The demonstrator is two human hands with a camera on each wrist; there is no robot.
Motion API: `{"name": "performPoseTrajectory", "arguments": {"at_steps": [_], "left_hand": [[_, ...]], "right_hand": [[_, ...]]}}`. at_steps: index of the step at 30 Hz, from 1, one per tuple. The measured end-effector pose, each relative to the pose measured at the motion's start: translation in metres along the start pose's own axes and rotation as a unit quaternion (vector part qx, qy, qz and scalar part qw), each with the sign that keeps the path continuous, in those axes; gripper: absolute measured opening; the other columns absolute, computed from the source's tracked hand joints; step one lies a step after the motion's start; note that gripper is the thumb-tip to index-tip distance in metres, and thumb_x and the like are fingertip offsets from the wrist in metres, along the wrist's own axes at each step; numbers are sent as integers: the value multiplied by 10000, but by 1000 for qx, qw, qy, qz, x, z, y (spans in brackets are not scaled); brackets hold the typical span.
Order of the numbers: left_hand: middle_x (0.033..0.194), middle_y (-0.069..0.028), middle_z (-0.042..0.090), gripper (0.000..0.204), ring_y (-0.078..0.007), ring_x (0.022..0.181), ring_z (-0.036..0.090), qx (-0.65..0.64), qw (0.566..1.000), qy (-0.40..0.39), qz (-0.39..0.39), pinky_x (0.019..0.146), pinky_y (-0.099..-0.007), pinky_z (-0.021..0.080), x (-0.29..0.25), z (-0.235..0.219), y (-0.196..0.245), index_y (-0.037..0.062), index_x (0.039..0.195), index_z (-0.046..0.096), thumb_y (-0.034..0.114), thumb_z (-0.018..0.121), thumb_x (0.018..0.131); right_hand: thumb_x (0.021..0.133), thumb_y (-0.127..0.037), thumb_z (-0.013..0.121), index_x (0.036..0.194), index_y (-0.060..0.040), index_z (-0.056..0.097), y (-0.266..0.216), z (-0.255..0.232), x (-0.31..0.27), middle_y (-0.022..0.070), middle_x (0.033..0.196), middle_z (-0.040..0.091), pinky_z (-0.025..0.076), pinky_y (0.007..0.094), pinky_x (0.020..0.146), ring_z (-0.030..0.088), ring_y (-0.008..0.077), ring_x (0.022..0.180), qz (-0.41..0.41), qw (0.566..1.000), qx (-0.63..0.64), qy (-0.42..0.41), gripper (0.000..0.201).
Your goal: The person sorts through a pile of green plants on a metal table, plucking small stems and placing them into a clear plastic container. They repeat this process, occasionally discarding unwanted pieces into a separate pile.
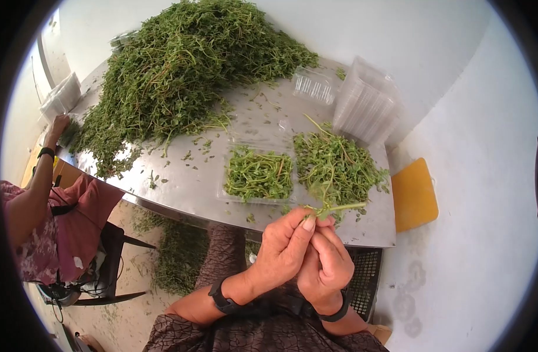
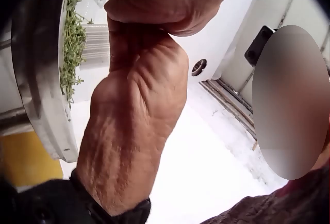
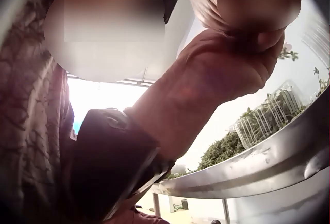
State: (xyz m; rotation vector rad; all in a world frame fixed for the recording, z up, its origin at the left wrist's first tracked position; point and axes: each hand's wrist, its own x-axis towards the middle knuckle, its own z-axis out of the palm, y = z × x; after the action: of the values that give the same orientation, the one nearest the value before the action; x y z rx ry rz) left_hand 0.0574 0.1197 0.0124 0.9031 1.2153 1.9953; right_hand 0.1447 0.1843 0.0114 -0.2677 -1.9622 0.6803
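Note:
Just past the table's front edge, my left hand (image 1: pixel 280 243) and right hand (image 1: pixel 327 267) meet at the fingertips. Between them they pinch a green leafy sprig (image 1: pixel 350 206), whose pale stem points right. Behind the fingers lies a loose heap of picked sprigs (image 1: pixel 339 164). To its left stands an open clear plastic tray filled with greens (image 1: pixel 257 174). In the left wrist view the back of my left hand (image 2: pixel 149 74) hides the fingertips. My right hand (image 3: pixel 227 69) fills the right wrist view, and the sprig is mostly hidden there.
A tall mound of greens (image 1: pixel 187 70) covers the back left of the metal table (image 1: pixel 245 120). Stacked clear trays (image 1: pixel 365 102) stand at the back right beside a single tray (image 1: pixel 313 86). A yellow board (image 1: pixel 416 195) leans by the right edge. Another person's arm (image 1: pixel 40 176) works at far left.

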Motion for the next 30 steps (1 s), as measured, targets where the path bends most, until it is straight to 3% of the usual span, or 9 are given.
{"name": "performPoseTrajectory", "arguments": {"at_steps": [6,8,9,11,14,17,19,21,30], "left_hand": [[996,-90,702,283,-107,734,638,91,995,21,23,670,-256,547,0,-10,2,-16,1079,616,188,422,1059],[945,-77,699,234,-85,631,612,170,982,28,83,560,-245,516,3,-16,-8,-9,1082,605,151,438,1047],[945,-77,699,234,-85,631,612,169,982,28,83,560,-245,516,4,-16,-7,-9,1082,605,151,438,1047],[780,-124,622,103,-250,647,635,232,963,46,129,559,-317,486,6,-15,-1,-9,1009,614,-1,548,930],[790,-145,616,169,-318,662,636,288,937,37,193,560,-344,502,7,-17,-1,-10,1033,599,-43,573,869],[757,-101,608,173,-214,603,650,338,909,11,242,498,-326,503,9,-18,-2,-28,1074,591,-36,541,908],[755,-99,602,216,-231,610,650,372,891,0,261,494,-336,499,10,-18,2,-24,1074,594,-54,564,862],[753,-96,597,264,-248,618,650,405,870,-11,280,490,-345,495,11,-19,2,-20,1074,596,-71,587,816],[827,-97,617,332,-280,619,627,457,838,-41,297,487,-364,489,10,-17,-2,12,1016,598,-31,686,698]], "right_hand": [[821,42,665,1051,36,666,-7,-23,-1,214,1089,664,589,341,725,707,308,872,-17,1000,-24,-6,230],[826,5,684,1074,18,655,-5,-30,3,228,1117,648,598,340,714,708,298,873,-76,994,-80,2,250],[825,4,688,1109,16,647,-2,-32,7,253,1164,630,586,315,661,704,263,813,-105,990,-93,-11,288],[825,14,683,1116,17,649,-4,-32,17,263,1176,626,575,308,630,697,245,774,-123,985,-115,-24,293],[827,50,652,1117,37,642,-2,-29,31,287,1211,609,568,311,626,698,255,767,-152,975,-156,-53,290],[811,80,638,1092,54,648,3,-26,38,291,1202,612,572,326,649,707,296,804,-155,968,-182,-78,282],[794,84,649,1073,51,661,11,-25,39,280,1170,628,571,331,645,707,310,808,-146,967,-187,-88,281],[719,96,693,1078,-16,699,21,-25,39,197,1088,655,544,288,559,673,218,685,-187,960,-199,-70,376],[661,69,714,997,-19,681,34,-39,28,103,882,623,511,309,526,622,238,621,-185,962,-187,-79,348]]}}
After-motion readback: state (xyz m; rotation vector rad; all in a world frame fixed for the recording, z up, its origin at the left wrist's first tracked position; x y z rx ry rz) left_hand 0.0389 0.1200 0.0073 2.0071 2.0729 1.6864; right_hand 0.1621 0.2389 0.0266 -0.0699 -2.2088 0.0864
